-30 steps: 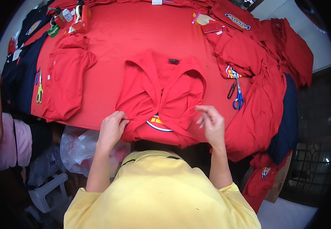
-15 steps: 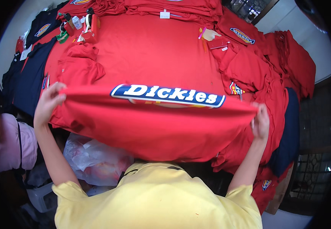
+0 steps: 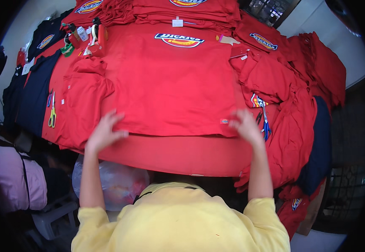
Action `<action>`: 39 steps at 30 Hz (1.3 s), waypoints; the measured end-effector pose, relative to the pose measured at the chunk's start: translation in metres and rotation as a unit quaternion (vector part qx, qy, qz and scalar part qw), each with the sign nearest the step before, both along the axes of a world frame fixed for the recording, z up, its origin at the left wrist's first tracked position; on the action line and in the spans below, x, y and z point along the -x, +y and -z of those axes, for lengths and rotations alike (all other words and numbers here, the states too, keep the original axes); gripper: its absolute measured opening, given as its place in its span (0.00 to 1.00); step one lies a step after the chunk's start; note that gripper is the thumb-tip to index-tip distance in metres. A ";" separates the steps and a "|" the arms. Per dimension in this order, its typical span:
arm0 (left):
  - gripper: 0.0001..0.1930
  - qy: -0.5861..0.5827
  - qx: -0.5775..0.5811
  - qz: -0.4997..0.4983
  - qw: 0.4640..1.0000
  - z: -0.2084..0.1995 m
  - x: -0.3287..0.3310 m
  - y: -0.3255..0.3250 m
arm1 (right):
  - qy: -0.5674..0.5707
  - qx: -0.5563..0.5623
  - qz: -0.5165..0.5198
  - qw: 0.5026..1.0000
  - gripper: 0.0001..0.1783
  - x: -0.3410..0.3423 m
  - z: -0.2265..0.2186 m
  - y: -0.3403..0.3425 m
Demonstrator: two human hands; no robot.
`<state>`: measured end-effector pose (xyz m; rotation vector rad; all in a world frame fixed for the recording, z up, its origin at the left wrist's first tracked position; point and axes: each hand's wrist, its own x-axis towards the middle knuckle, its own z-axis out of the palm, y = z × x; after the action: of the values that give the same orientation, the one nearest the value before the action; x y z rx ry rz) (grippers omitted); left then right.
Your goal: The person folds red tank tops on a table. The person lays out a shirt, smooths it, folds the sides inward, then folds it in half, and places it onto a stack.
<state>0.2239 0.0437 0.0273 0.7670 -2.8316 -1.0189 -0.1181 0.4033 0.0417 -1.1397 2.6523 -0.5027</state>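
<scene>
A red T-shirt lies spread flat on the red-covered table, its printed logo toward the far side. Its hem runs nearest to me, with a small label near the right corner. My left hand is at the left end of the hem, fingers stretched apart and holding nothing. At the right end, beside the label, my right hand also has its fingers apart. Whether the fingertips touch the cloth I cannot tell.
Yellow scissors lie at left, blue scissors at right. A red tape dispenser and small bottles stand far left. Folded red shirts line the back; crumpled red garments cover the right. A plastic bag sits below the table edge.
The shirt, held stretched up between both hands before, now lies flat on the table. Both hands have let go of it, come closer together and lowered toward its near hem.
</scene>
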 end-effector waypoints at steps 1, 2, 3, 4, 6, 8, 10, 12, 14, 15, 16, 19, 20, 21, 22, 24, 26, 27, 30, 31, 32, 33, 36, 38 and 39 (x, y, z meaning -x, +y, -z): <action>0.34 0.026 0.050 -0.009 0.998 0.016 -0.014 0.022 | -0.022 0.013 0.035 0.999 0.29 -0.022 0.012 0.025; 0.33 0.051 0.101 -0.022 0.993 0.030 -0.025 0.039 | -0.044 0.027 0.067 0.996 0.31 -0.038 0.028 0.044; 0.33 0.080 0.077 -0.070 0.991 0.042 -0.036 0.049 | -0.041 0.045 0.119 0.991 0.33 -0.047 0.041 0.059; 0.32 0.106 0.052 -0.118 0.986 0.053 -0.044 0.055 | -0.038 0.062 0.171 0.983 0.35 -0.053 0.053 0.072; 0.27 0.139 0.085 -0.170 0.972 0.069 -0.042 0.057 | 0.040 0.086 0.156 0.983 0.32 -0.056 0.073 0.083; 0.24 0.151 0.118 -0.194 0.962 0.072 -0.035 0.051 | 0.092 0.098 0.152 0.979 0.29 -0.063 0.078 0.064; 0.16 0.212 0.121 -0.170 0.955 0.068 -0.026 0.040 | 0.115 0.140 0.143 0.973 0.15 -0.061 0.077 0.054; 0.12 0.250 0.047 -0.166 0.953 0.062 -0.027 0.028 | 0.150 0.150 0.104 0.972 0.10 -0.049 0.089 0.062; 0.09 0.225 0.180 -0.165 0.943 0.049 -0.043 0.031 | 0.186 0.153 0.124 0.963 0.06 -0.050 0.085 0.081; 0.09 0.203 0.174 -0.157 0.951 0.051 -0.050 0.035 | 0.180 0.154 0.122 0.964 0.07 -0.054 0.085 0.089; 0.09 0.182 0.168 -0.148 0.958 0.052 -0.055 0.038 | 0.174 0.154 0.120 0.965 0.08 -0.057 0.086 0.094; 0.07 0.202 0.114 -0.151 0.961 0.056 -0.051 0.057 | 0.083 0.183 0.192 0.961 0.07 -0.061 0.089 0.093; 0.06 0.197 0.063 -0.148 0.967 0.054 -0.051 0.057 | 0.078 0.175 0.195 0.962 0.07 -0.062 0.089 0.091; 0.05 0.192 0.014 -0.146 0.970 0.047 -0.049 0.057 | 0.074 0.170 0.198 0.963 0.08 -0.062 0.090 0.090; 0.04 0.186 -0.035 -0.143 0.971 0.043 -0.047 0.056 | 0.069 0.165 0.200 0.963 0.10 -0.060 0.090 0.089; 0.10 0.231 -0.042 -0.163 0.958 0.049 -0.047 0.038 | 0.056 0.147 0.253 0.955 0.15 -0.052 0.087 0.080; 0.14 0.167 0.023 -0.194 0.967 0.050 -0.040 0.030 | 0.115 0.079 0.255 0.957 0.16 -0.049 0.083 0.067; 0.15 0.145 0.069 -0.197 0.967 0.053 -0.031 0.031 | 0.154 0.073 0.254 0.952 0.18 -0.047 0.089 0.065; 0.16 0.141 0.131 -0.203 0.960 0.062 -0.019 0.033 | 0.162 0.052 0.261 0.950 0.19 -0.044 0.094 0.067; 0.16 0.132 0.111 -0.202 0.964 0.058 -0.022 0.033 | 0.157 0.071 0.254 0.952 0.19 -0.046 0.094 0.068; 0.17 0.124 0.090 -0.201 0.967 0.054 -0.026 0.033 | 0.143 0.078 0.236 0.958 0.18 -0.048 0.092 0.071; 0.17 0.138 0.073 -0.190 0.969 0.052 -0.034 0.034 | 0.126 0.098 0.199 0.967 0.16 -0.050 0.088 0.073; 0.18 0.182 0.060 -0.166 0.967 0.055 -0.049 0.039 | 0.054 0.151 0.134 0.978 0.11 -0.056 0.077 0.079; 0.13 0.204 0.049 -0.164 0.964 0.059 -0.051 0.038 | 0.049 0.135 0.078 0.986 0.06 -0.047 0.084 0.092; 0.12 0.240 0.060 -0.175 0.953 0.059 -0.052 0.037 | 0.033 0.219 0.084 0.972 0.10 -0.042 0.089 0.099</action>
<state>0.2762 0.0802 -0.0321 0.8330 -2.2224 -0.8289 -0.0766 0.5025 -0.0473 -1.0510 2.7896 -1.1472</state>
